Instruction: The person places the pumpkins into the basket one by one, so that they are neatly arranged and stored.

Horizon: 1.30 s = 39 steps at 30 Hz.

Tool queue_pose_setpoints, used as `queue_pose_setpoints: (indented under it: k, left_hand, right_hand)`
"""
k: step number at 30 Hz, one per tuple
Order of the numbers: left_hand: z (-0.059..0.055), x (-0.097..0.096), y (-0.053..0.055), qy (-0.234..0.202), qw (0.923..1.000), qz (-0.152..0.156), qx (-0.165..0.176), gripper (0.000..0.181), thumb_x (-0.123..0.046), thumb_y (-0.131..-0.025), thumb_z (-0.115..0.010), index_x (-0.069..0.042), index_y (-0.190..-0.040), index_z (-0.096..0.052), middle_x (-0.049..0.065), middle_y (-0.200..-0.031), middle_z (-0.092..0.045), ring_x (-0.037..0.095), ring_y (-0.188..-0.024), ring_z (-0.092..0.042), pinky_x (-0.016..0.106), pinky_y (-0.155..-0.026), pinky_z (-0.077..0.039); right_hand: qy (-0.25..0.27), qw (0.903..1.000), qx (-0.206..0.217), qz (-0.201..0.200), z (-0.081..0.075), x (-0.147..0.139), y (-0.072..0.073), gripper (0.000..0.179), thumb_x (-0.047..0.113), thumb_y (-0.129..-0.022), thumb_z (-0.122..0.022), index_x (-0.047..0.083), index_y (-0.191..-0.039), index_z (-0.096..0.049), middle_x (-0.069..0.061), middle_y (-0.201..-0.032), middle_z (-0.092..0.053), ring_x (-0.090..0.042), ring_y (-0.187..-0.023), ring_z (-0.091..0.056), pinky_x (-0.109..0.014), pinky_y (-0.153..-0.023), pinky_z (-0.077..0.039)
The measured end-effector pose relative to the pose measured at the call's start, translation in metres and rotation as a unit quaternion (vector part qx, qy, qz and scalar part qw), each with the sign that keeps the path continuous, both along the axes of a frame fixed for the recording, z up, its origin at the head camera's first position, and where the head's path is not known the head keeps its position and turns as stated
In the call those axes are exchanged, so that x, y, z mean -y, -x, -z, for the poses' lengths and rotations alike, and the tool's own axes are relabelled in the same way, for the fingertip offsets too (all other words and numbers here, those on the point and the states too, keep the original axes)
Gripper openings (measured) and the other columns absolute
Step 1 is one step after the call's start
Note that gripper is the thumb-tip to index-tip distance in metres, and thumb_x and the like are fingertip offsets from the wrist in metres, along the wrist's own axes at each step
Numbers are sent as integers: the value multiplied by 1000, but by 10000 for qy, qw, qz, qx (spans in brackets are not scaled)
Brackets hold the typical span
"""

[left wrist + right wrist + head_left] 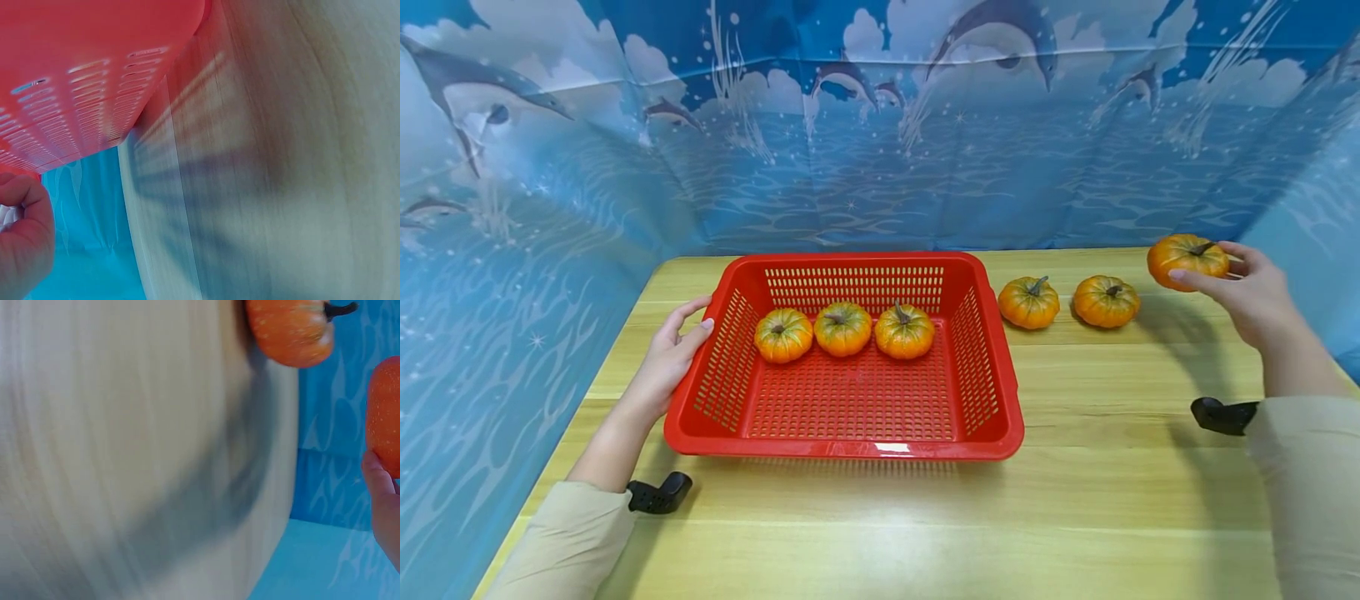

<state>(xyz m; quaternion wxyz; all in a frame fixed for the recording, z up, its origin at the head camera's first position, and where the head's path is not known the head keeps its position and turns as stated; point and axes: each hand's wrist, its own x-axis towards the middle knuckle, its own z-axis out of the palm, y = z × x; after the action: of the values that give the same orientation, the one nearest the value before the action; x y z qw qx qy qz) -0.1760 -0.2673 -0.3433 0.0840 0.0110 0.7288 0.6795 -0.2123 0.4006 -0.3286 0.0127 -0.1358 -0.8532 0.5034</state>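
My right hand holds a small orange pumpkin above the table at the far right, thumb on its near side and fingers behind. In the right wrist view that pumpkin shows partly at the edge, against the blue backdrop. My left hand grips the left rim of a red plastic basket, thumb over the edge. Inside the basket, three pumpkins stand in a row: one at left, one in the middle and one at right. The left wrist view shows the basket's slotted side.
Two more pumpkins, one nearer the basket and one farther right, sit on the wooden table. A blue dolphin-print cloth hangs behind the table and along its sides.
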Motion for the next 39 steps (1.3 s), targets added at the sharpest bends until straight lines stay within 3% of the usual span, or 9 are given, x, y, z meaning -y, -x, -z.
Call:
queue_pose_setpoints:
  k: [9, 16, 19, 24, 29, 35, 39]
  left_hand:
    - [0, 0, -1, -32, 10000, 35, -38, 60, -30, -96, -51, -16, -147, -22, 1, -99, -63, 16, -78, -68, 32, -66, -56]
    - [1, 1, -2, -46, 10000, 32, -12, 59, -30, -96, -51, -17, -146, -22, 2, -100, -62, 16, -78, -68, 32, -67, -56]
    - [1, 1, -2, -24, 10000, 21, 6, 60, -31, -96, -51, -17, -146, -22, 2, -100, -62, 16, -79, -68, 32, -67, -56]
    - [0, 0, -2, -22, 10000, -8, 29, 59, -31, -96, -52, -18, -146, -23, 2, -100, -62, 16, -78, -67, 32, -67, -56]
    - [0, 0, -1, -26, 10000, -30, 41, 59, -31, -96, -52, -18, -146, -23, 1, -100, -62, 16, -78, -67, 31, -67, -56]
    - [-1, -1, -1, -4, 10000, -57, 54, 59, -32, -96, -52, -18, -146, -23, 2, -100, -61, 16, -79, -67, 31, -67, -56]
    - [-2, -2, -1, 15, 9999, -88, 73, 59, -32, -96, -52, -18, -146, -24, 2, -100, -61, 15, -78, -67, 31, -67, -56]
  right_hand:
    - [-155, 9996, -100, -228, -16, 12, 5, 84, 35, -88, -62, 25, -150, -6, 4, -137, -27, -14, -123, -30, -2, -71, -39]
    - [-115, 9989, 24, -452, -27, 21, 10, 83, 37, -88, -61, 31, -149, -6, -2, -155, -7, -17, -137, -18, -11, -89, -38]
    - [-91, 9983, 38, -578, -32, 26, 12, 82, 36, -88, -61, 32, -149, -7, -2, -153, -13, -17, -134, -21, -12, -88, -39]
    - [-195, 9969, -46, -762, -41, 39, 14, 80, 34, -87, -63, 33, -149, -12, -4, -146, -23, -17, -126, -28, -8, -76, -40]
    - [-128, 9943, -151, -1047, -49, 55, 15, 78, 29, -89, -63, 30, -149, -13, -6, -146, -22, -18, -127, -28, -9, -79, -40]
    - [140, 9889, -335, -1438, -57, 76, 18, 76, 20, -90, -62, 23, -150, -15, 2, -133, -32, -9, -113, -39, -8, -76, -42]
    - [73, 9859, -340, -1636, -63, 87, 20, 76, 19, -90, -62, 22, -150, -15, -4, -138, -30, -8, -110, -41, -9, -76, -43]
